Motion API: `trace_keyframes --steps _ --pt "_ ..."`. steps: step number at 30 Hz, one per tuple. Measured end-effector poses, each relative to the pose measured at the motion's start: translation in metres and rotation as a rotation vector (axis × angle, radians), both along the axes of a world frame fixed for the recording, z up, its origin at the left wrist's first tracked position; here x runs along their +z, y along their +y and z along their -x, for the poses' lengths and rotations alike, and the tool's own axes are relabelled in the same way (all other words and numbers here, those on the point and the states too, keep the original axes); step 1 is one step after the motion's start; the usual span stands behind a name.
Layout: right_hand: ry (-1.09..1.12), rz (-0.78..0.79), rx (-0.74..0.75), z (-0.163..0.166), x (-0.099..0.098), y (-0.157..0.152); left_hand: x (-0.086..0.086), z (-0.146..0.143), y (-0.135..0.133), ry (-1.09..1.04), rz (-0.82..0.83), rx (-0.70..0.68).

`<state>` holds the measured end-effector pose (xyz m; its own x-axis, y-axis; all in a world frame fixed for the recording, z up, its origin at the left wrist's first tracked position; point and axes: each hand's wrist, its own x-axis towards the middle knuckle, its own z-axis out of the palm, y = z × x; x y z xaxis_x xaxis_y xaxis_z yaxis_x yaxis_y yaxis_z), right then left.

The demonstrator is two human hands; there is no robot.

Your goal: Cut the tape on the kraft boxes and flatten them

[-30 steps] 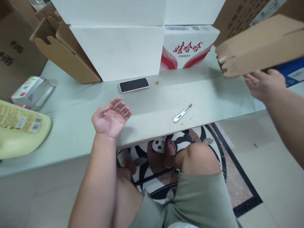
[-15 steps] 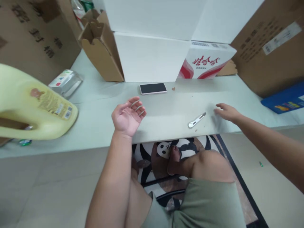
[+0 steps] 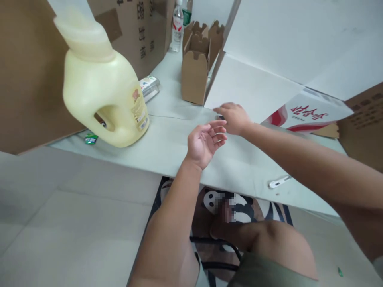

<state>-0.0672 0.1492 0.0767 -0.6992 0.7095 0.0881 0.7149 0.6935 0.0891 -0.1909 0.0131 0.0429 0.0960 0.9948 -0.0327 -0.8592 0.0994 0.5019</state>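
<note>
My left hand (image 3: 206, 143) is held palm up above the front of the table, its fingers loosely curled and apart, holding nothing. Just behind it, my right hand (image 3: 235, 118) reaches leftward with fingers stretched out and slightly blurred. A small dark piece of the phone (image 3: 221, 117) shows beneath these fingers; the remainder is hidden, and I cannot tell whether the hand touches it. A white utility knife (image 3: 279, 182) lies near the table's front edge, under the right forearm in this view.
A large pale yellow jug (image 3: 98, 79) stands at the left, before a big brown carton (image 3: 36, 71). Small brown cardboard boxes (image 3: 194, 79) and a water bottle (image 3: 177, 28) are behind. White boxes (image 3: 248, 81), one with red print (image 3: 308, 113), line the back. A green wrapper (image 3: 91, 138) lies near the jug.
My right hand has swept left from beside the utility knife to over the phone, covering most of it. My view has turned left; the left hand keeps its palm-up pose.
</note>
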Motion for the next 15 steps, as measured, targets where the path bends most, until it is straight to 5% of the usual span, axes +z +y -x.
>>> trace_keyframes --steps 7,12,15 --pt "0.201 -0.152 -0.034 0.118 0.047 0.056 0.002 0.009 0.002 -0.019 -0.046 0.026" --pt "0.201 -0.07 -0.296 0.131 0.053 0.083 0.002 0.019 0.0 -0.004 -0.046 0.049" --pt "0.225 -0.081 -0.275 0.115 0.056 0.075 0.002 0.021 -0.001 0.075 -0.042 0.119"
